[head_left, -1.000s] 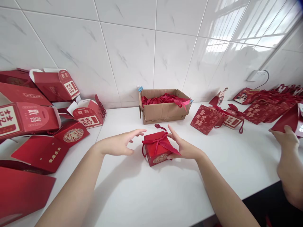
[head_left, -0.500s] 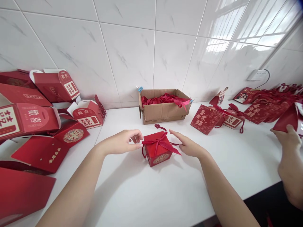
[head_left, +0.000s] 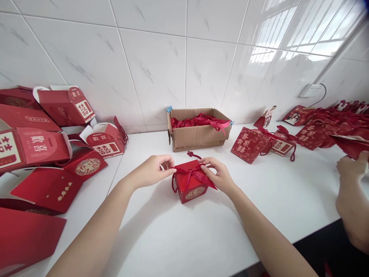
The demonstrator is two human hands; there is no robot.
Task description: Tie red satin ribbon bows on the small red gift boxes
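A small red gift box point(head_left: 187, 190) with a gold round emblem sits on the white table, straight ahead of me. Tied in a bow across its top is a red ribbon point(head_left: 198, 175). My left hand point(head_left: 155, 169) pinches the bow's left loop between thumb and fingertips. On the other side, my right hand point(head_left: 217, 174) has its thumb and fingers closed on the right loop. A dark red cord hangs at the box's left side, and a knotted cord end point(head_left: 193, 154) lies behind it.
Behind the gift box stands a cardboard box point(head_left: 198, 139) of red ribbons. Open red boxes point(head_left: 43, 144) crowd the left side. Red gift bags point(head_left: 250, 145) and small boxes lie to the right. A co-worker's hand point(head_left: 351, 165) holds a red item at the right edge.
My right hand has moved left and closed on the bow's right loop. My left hand has come in and pinched the left loop. The co-worker's red item has tilted and dropped lower.
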